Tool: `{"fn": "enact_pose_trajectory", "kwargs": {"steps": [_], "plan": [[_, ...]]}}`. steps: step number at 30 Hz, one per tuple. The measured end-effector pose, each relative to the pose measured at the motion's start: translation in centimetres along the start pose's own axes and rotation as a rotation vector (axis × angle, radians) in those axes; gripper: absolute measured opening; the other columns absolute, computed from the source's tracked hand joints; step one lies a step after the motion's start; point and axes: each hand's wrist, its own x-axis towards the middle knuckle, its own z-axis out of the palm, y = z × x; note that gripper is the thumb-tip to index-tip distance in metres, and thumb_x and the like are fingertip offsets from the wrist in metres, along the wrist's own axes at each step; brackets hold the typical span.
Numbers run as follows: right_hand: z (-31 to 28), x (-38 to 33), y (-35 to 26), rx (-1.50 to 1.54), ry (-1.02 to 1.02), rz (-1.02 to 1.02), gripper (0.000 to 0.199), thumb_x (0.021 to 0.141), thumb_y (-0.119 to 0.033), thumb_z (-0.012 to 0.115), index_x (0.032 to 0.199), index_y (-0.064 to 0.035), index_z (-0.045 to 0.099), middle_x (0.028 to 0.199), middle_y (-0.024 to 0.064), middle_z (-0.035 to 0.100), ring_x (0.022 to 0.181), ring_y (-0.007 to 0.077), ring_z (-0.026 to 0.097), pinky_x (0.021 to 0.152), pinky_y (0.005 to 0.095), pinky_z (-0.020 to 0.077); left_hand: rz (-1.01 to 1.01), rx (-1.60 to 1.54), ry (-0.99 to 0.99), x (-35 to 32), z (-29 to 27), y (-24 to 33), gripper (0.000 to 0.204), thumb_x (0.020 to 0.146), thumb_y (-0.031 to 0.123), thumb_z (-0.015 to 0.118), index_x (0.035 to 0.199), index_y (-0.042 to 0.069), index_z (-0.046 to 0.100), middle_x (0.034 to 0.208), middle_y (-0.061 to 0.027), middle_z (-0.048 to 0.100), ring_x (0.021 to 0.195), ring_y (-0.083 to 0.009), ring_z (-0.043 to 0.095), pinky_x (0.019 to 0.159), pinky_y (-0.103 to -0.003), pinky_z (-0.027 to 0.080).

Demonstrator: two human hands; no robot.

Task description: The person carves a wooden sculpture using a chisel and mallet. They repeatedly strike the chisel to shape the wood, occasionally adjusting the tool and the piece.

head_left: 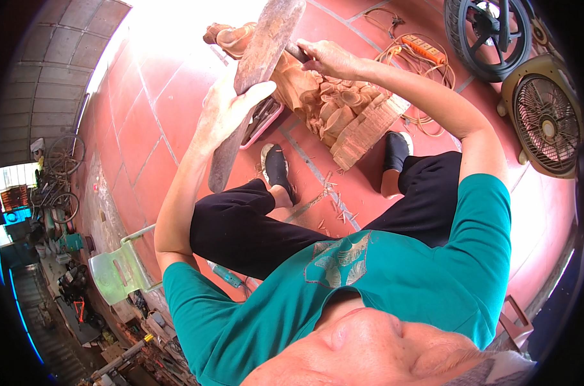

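My left hand [231, 109] is wrapped round a long, flat, worn wooden bat [266, 48], its thumb across the face. The bat slants up and away from me. Beyond it, my right hand [330, 59] is closed round a short dark rod-like handle [296, 51]. The handle's other end is hidden behind the bat, so I cannot tell the tool's kind. Below both hands a carved wooden sculpture [343, 106] with rounded, layered shapes lies on the floor between my feet. Its flat, rough base points toward me.
A pink-rimmed tray [264, 128] of tools lies beside the sculpture. Wood chips [333, 193] litter the red tiles. To the right are an orange power strip [423, 49] with tangled cords, a wheel [491, 35] and a fan [542, 119]. A green plastic chair [121, 270] stands left.
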Motion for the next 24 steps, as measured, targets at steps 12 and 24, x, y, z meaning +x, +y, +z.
{"fn": "enact_pose_trajectory", "kwargs": {"steps": [12, 24], "plan": [[-0.5, 0.0, -0.9, 0.039, -0.046, 0.03, 0.028, 0.093, -0.015, 0.066, 0.113, -0.0005, 0.053, 0.086, 0.0239, 0.064, 0.085, 0.0416, 0.065, 0.077, 0.051, 0.0461, 0.038, -0.01, -0.005, 0.0, -0.1, -0.1, 0.051, 0.094, 0.022, 0.072, 0.136, -0.001, 0.056, 0.11, -0.0083, 0.069, 0.098, -0.0143, 0.063, 0.087, -0.031, 0.05], [-0.5, 0.5, -1.0, -0.078, -0.032, 0.06, 0.025, 0.088, -0.017, 0.071, 0.105, -0.0048, 0.058, 0.087, 0.0204, 0.067, 0.089, 0.0416, 0.066, 0.079, 0.0521, 0.0485, 0.016, 0.082, 0.072, 0.7, 0.6, -2.3, 0.064, 0.09, 0.043, 0.075, 0.13, -0.003, 0.055, 0.109, -0.0159, 0.067, 0.1, -0.023, 0.065, 0.09, -0.038, 0.052]]}}
